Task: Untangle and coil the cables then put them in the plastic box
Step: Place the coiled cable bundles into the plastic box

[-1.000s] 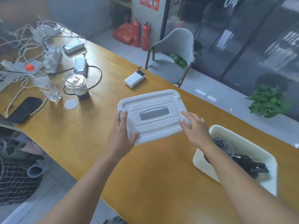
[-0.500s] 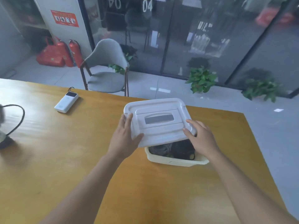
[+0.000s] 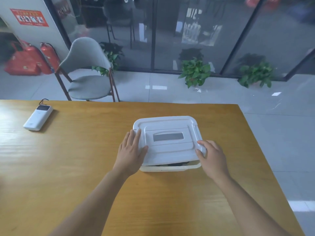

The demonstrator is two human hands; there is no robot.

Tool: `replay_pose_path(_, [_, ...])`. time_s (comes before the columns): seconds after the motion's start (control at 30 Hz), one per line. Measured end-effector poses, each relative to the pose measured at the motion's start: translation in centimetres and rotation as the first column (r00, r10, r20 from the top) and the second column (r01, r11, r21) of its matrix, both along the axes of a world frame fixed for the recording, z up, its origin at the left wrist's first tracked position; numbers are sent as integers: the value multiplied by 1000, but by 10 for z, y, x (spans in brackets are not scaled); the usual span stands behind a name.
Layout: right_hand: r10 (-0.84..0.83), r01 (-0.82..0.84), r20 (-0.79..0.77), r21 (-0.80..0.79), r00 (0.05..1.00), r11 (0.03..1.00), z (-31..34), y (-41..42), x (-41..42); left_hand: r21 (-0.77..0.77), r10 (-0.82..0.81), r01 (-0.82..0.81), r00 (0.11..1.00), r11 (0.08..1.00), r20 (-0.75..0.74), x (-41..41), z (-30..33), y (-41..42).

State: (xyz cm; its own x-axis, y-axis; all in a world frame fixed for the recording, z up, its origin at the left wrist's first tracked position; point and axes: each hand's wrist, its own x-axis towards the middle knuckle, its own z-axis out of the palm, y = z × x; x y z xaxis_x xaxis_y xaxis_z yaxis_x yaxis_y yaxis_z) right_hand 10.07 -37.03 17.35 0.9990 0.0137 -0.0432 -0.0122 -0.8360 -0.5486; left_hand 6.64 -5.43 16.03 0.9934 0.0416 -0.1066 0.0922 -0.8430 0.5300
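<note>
Wooden table [image 3: 71,167], orange-brown top w/ visible grain. On it: white power bank [image 3: 38,119] near far left edge, and a cream plastic box [image 3: 170,168] toward the right end, well apart.

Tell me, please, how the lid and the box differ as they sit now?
The lid is white, while the box is cream. The lid shows its whole top, but only the box's near rim shows beneath it. The left hand and right hand hold the lid, not the box. Both are plastic with rounded corners.
</note>
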Motion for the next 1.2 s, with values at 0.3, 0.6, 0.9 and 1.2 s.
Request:
replay_pose_path(0.3, [8, -11, 89, 39, 996, 999, -15, -2, -22, 28, -3, 3, 1000, 1000, -4, -9, -12, 6])
replay_pose_path(0.6, [39, -48, 135, 66, 990, 997, -30, -5, -43, 13, 2, -1, 997, 1000, -72, -16, -13, 9])
replay_pose_path(0.9, [-37, 22, 93, 155, 995, 988, -22, 0, -16, -40, -6, 2, 996, 999, -87, -11, -13, 10])
replay_pose_path(1.2, [-113, 232, -274, 454, 955, 860, -19, 2, -2, -272, 196, -195, 980, 942, -25, -16, -20, 2])
